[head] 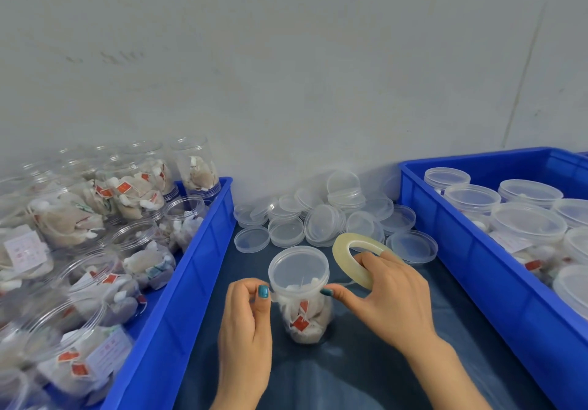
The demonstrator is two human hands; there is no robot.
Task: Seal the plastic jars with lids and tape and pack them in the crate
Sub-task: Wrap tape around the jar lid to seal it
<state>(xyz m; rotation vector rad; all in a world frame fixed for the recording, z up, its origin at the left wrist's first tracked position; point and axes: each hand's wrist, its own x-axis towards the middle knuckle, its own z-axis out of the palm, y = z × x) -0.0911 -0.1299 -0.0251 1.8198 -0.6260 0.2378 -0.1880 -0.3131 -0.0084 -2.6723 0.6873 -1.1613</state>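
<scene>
- Pinching the tape end [273, 297] at nine o'clock of the lidded jar [299, 285], the left hand [248, 317] has its fingers curled.
- At three o'clock, the right hand [386, 295] grips the tape roll [342, 252].

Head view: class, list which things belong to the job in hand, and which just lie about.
In hand: jar with lid; tape roll, gripped by right hand; tape end, pinched by left hand.
Lying about: loose lids; open jars in left crate; lidded jars in right crate.

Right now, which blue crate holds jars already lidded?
The crate on the right; its jars wear clear lids, while the left crate's jars stand open.
</scene>
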